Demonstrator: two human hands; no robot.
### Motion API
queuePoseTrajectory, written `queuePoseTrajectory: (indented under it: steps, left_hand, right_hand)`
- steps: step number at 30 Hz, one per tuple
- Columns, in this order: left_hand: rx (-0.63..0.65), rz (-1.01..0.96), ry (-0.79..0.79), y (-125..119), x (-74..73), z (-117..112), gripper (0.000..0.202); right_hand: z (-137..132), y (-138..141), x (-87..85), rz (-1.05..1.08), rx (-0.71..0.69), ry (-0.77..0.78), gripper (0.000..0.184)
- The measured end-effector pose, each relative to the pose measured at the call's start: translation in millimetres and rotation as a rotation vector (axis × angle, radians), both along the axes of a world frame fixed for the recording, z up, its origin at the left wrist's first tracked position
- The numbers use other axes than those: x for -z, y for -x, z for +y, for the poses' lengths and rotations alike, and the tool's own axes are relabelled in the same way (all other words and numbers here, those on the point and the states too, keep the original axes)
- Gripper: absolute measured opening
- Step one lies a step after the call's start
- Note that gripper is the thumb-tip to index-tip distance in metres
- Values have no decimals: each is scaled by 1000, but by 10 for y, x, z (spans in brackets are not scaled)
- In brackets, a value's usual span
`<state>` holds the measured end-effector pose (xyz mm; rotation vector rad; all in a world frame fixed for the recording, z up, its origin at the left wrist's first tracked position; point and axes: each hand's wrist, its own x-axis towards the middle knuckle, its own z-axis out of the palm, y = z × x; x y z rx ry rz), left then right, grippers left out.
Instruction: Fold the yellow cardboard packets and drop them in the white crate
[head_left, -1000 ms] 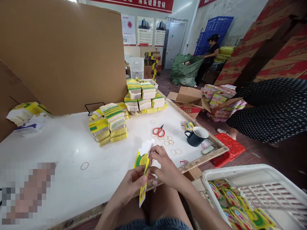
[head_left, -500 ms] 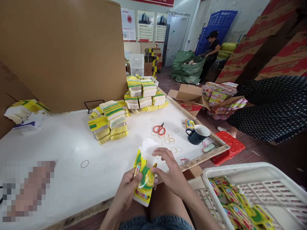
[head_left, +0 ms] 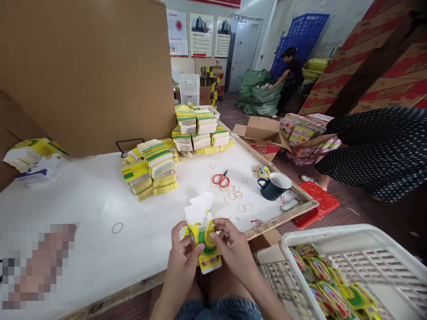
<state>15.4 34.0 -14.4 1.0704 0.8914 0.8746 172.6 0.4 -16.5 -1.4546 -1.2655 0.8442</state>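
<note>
A yellow and green printed carton (head_left: 207, 242) with white flaps standing out at its top is held over the table's front edge. My left hand (head_left: 185, 255) is closed on its left side, thumb on the printed front. On the right edge, my right hand (head_left: 233, 244) pinches the same carton with thumb and bent fingers. Its lower end hangs above my lap. Beyond the hands, red-handled scissors (head_left: 221, 179) and several loose rubber bands (head_left: 235, 192) lie on the white table (head_left: 100, 258).
Stacks of flat yellow cartons (head_left: 156, 166) stand farther back. A dark mug (head_left: 274, 186) is near the table's right edge. A white plastic basket (head_left: 350, 233) with yellow packs is at my right. One person handles green sacks (head_left: 263, 100); another bends beside open boxes (head_left: 263, 133).
The carton is raised slightly and its top flaps are turned differently. My right hand has come down from the flaps to the right edge. The person at the sacks has leaned forward.
</note>
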Motion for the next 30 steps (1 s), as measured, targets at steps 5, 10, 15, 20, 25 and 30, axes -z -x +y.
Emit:
queuePoseTrajectory:
  steps: [5, 10, 15, 20, 25, 30]
  left_hand:
    - [-19, -159, 33, -2, -121, -73, 85]
    - [84, -123, 48, 73, -185, -84, 63]
    - [209, -183, 50, 156, -180, -64, 40]
    - [352, -185, 49, 226, -167, -57, 34]
    - [409, -177, 78, 214, -135, -97, 50]
    - [374, -175, 116, 153, -157, -103, 80]
  right_hand:
    - [-79, -11, -52, 188, -102, -79, 28]
    - [-121, -61, -137, 192, -180, -32, 40]
    - [-165, -98, -223, 185, -270, -3, 41]
    - [-183, -146, -293, 161, -345, 36, 36]
    - [-149, -147, -319, 76, -313, 4, 17]
    - [-138, -86, -264, 148, -122, -84, 22]
